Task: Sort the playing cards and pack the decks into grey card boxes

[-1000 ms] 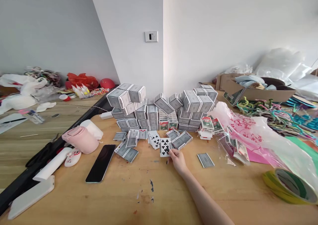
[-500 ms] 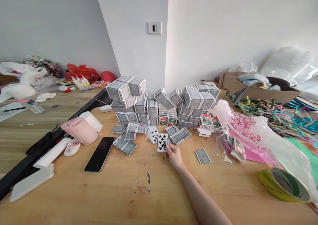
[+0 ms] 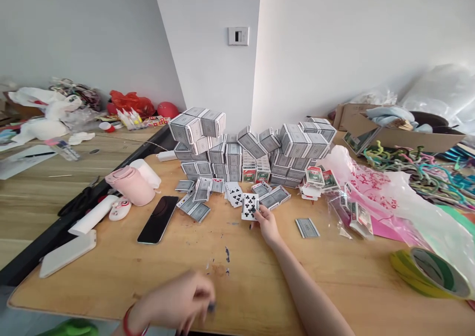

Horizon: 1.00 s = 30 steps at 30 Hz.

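Right hand (image 3: 267, 224): white rectangular club-printed playing card (image 3: 249, 207) is pinched by the grip, over the brown wooden counter (image 3: 256, 276).
Left hand (image 3: 184, 296): blurred near the counter's edge; grip cannot be told.

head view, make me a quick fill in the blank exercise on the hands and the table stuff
The right hand holds a playing card of the suit of ____.
The bracelet worn above the left hand is coloured ____.
The outer side of the tape roll is mainly ____.

Missing words: clubs; red; yellow.
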Each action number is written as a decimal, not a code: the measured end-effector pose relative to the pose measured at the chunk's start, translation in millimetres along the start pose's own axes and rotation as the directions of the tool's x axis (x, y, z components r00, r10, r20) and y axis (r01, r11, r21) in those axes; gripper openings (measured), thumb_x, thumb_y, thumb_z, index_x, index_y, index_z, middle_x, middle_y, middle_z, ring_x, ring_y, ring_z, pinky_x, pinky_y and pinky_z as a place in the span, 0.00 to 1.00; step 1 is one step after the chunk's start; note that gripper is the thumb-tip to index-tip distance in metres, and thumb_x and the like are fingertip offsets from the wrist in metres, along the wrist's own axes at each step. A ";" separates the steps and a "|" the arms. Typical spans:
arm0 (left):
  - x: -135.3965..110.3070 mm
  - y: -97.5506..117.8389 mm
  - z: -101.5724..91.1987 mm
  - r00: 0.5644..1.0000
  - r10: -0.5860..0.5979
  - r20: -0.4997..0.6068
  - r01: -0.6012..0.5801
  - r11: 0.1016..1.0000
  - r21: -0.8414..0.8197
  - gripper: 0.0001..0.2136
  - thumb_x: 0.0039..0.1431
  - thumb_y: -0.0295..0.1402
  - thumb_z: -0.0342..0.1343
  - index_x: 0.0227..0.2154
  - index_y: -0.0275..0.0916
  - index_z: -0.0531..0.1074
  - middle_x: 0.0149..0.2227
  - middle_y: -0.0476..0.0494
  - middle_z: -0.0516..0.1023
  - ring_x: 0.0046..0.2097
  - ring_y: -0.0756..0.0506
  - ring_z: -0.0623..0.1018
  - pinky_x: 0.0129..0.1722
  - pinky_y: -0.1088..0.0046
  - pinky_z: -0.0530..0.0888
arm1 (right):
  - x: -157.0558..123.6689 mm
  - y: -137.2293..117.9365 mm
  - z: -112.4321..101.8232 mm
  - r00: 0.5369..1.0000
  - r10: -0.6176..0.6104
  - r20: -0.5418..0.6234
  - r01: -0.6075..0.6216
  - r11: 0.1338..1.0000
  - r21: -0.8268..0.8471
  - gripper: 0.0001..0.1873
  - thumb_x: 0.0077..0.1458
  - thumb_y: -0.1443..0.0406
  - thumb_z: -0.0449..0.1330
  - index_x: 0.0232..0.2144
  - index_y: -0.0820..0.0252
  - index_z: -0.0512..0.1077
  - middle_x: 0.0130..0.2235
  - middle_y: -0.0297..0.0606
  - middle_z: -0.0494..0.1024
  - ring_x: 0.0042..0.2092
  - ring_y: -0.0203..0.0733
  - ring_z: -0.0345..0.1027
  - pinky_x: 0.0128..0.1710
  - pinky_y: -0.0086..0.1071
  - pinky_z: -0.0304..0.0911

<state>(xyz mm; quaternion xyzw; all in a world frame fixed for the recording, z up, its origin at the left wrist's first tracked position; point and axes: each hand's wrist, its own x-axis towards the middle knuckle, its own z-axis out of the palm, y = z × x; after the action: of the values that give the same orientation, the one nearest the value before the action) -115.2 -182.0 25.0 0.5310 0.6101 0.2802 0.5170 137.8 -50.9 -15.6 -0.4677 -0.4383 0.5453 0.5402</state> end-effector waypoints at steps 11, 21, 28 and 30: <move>161.2 82.6 89.1 0.916 0.384 -0.118 -0.378 0.923 0.072 0.09 0.49 0.30 0.47 0.16 0.38 0.61 0.15 0.53 0.61 0.19 0.52 0.60 0.21 0.77 0.55 | -1.1 -1.3 -0.8 0.990 0.029 0.141 -0.036 0.998 0.049 0.14 0.46 0.54 0.54 0.27 0.59 0.61 0.19 0.32 0.70 0.19 0.37 0.63 0.19 0.31 0.60; 174.8 65.3 117.7 0.863 0.459 -0.211 -0.448 0.888 0.102 0.13 0.55 0.36 0.41 0.18 0.38 0.61 0.18 0.50 0.62 0.21 0.51 0.60 0.23 0.75 0.55 | 5.4 2.0 -2.2 0.961 -0.157 -0.227 0.120 0.978 -0.170 0.16 0.50 0.54 0.50 0.34 0.60 0.64 0.26 0.34 0.69 0.24 0.35 0.60 0.22 0.27 0.58; 167.5 60.2 110.7 0.882 0.435 -0.181 -0.451 0.891 -0.053 0.11 0.55 0.38 0.42 0.27 0.37 0.64 0.21 0.51 0.62 0.24 0.52 0.61 0.24 0.78 0.59 | 3.7 2.4 -3.2 0.986 -0.068 -0.154 0.059 0.996 -0.064 0.12 0.49 0.56 0.51 0.33 0.58 0.64 0.23 0.30 0.65 0.22 0.34 0.56 0.21 0.27 0.55; 166.4 60.4 110.6 0.879 0.439 -0.189 -0.462 0.880 -0.106 0.09 0.55 0.36 0.42 0.34 0.37 0.63 0.24 0.51 0.64 0.25 0.52 0.63 0.26 0.77 0.62 | 3.2 3.6 -3.0 0.987 -0.066 -0.147 0.058 0.996 -0.064 0.11 0.48 0.57 0.52 0.32 0.58 0.64 0.22 0.30 0.64 0.22 0.34 0.56 0.22 0.27 0.56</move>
<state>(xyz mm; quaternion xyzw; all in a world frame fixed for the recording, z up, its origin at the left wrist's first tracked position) 25.6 -32.1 -10.8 0.5947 0.4862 0.4789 0.4250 140.2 -47.9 -19.8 -0.5091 -0.4273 0.4785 0.5738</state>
